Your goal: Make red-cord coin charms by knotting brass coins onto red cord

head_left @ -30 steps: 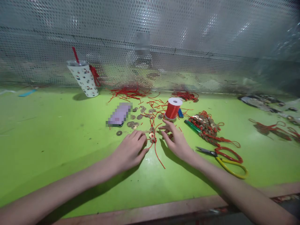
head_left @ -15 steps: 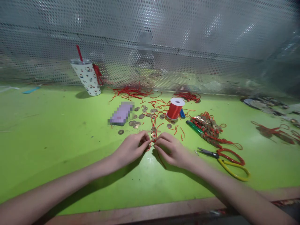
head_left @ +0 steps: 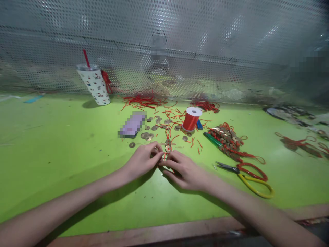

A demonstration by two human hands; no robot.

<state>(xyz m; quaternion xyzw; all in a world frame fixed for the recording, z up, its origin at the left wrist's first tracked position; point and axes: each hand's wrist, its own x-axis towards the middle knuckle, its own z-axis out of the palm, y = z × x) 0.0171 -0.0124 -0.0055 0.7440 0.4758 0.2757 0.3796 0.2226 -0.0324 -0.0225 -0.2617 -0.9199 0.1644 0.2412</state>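
A string of brass coins (head_left: 168,147) tied with red cord lies on the green table between my hands, its loop pointing away from me. My left hand (head_left: 145,158) pinches red cord (head_left: 165,157) at the near end of the string, thumb against fingertips. Close against it, my right hand (head_left: 186,169) has its fingers bent around the same spot, touching the cord; its fingertips partly hide what they hold. Loose coins (head_left: 147,136) and short red cord scraps (head_left: 199,146) are scattered just beyond.
A red thread spool (head_left: 190,119) stands behind the coins. Scissors (head_left: 241,173), a green lighter (head_left: 212,140) and a heap of finished coin strings (head_left: 228,139) lie at the right. A phone (head_left: 133,124) and a tumbler with straw (head_left: 96,85) are at the left.
My right hand has shifted slightly left and toward me, its fingers now nearer the left hand's fingertips. The left hand has barely moved. The coin string stays in place.
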